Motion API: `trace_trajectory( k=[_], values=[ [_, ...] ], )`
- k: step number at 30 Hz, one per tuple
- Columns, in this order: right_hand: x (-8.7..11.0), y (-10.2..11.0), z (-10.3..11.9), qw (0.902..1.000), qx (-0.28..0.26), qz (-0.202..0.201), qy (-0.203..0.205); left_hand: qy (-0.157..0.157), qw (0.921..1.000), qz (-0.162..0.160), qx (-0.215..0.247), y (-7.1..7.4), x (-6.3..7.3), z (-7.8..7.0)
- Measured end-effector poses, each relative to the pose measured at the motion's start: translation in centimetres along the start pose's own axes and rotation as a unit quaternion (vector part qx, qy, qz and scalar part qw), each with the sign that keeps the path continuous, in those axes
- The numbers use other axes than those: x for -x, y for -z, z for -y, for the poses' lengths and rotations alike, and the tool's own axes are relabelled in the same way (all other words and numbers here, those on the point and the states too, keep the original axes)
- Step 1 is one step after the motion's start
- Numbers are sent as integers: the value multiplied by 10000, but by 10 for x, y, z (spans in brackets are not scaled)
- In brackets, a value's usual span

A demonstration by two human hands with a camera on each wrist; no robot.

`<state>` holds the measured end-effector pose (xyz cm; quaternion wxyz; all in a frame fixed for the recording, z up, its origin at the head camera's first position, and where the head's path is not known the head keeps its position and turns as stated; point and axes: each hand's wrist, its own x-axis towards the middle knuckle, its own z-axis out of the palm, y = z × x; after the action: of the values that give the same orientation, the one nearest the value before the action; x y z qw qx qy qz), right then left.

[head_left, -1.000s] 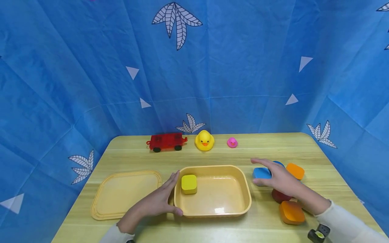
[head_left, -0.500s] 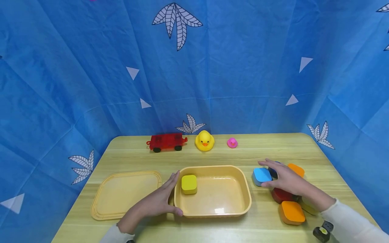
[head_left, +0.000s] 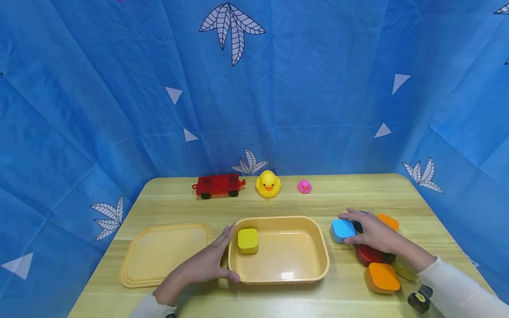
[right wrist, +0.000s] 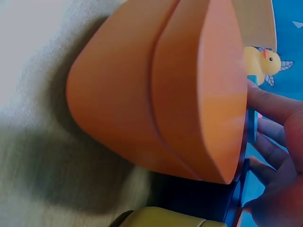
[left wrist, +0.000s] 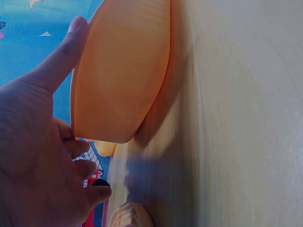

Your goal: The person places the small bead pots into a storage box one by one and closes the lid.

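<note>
Along the left end of a pale-yellow plastic bin (head_left: 286, 276) lies my left hand (head_left: 210, 260), its fairly straight fingers at the far-left corner and its thumb at the near-left one. In the left wrist view the thumb touches the bin's edge (left wrist: 118, 71). Inside the bin, at its left, stands a yellow rounded block (head_left: 248, 241). My right hand (head_left: 371, 232) pinches a light-blue rounded block (head_left: 343, 230) on the table, thumb on the near side and fingers on the far side. Partly beneath this hand are a dark-blue block (head_left: 359, 226) and a red block (head_left: 369, 255).
A pale-yellow lid (head_left: 167, 254) lies left of the bin. Orange blocks (head_left: 382, 278) and an olive-yellow one (head_left: 404, 270) surround the right forearm. Along the back stand a red toy wagon (head_left: 218, 184), a yellow duck (head_left: 268, 183) and a pink duck (head_left: 304, 187).
My right hand has moved slightly right and its spread thumb and fingers have drawn in around the light-blue block. The left hand and the bin have stayed put.
</note>
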<state>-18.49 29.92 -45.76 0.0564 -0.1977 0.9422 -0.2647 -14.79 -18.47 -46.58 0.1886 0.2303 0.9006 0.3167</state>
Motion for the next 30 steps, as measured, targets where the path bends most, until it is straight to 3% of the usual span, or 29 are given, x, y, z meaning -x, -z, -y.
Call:
trace_trajectory(
  k=[18, 30],
  values=[
    [-2, 1, 3, 10000, -59, 0, -61, -13, 10000, -1, -24, -1, -1, 2],
    [-4, 13, 18, 10000, -47, -32, -50, 10, 10000, -4, -39, -2, -1, 2]
  ],
)
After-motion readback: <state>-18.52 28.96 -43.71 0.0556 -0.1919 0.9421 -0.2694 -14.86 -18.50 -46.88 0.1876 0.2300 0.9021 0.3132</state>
